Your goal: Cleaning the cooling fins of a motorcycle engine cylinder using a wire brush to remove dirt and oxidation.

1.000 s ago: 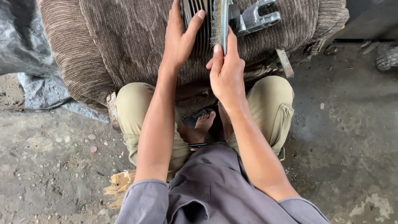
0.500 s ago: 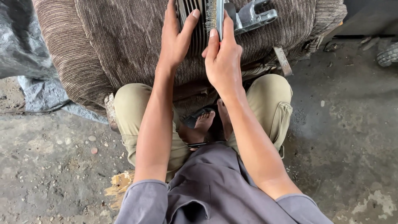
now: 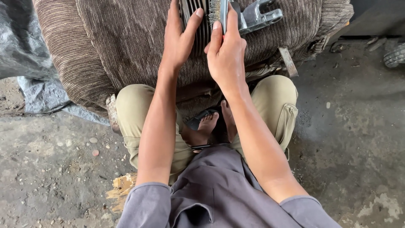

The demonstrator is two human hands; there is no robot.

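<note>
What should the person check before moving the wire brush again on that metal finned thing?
1. Left hand steadies the finned metal part: ok, palm and fingers lie flat on it.
2. Right hand grips the wire brush: ok, fingers wrap its handle.
3. Bristles meet the fins: cannot tell, the top edge of the view cuts it off.
4. Part rests on the brown ribbed cushion: ok, it lies on the fabric.
5. Grey metal bracket out of the brush's way: cannot tell, it sits right beside the brush.
6. Feet out from under the work: ok, tucked between the knees.
</note>
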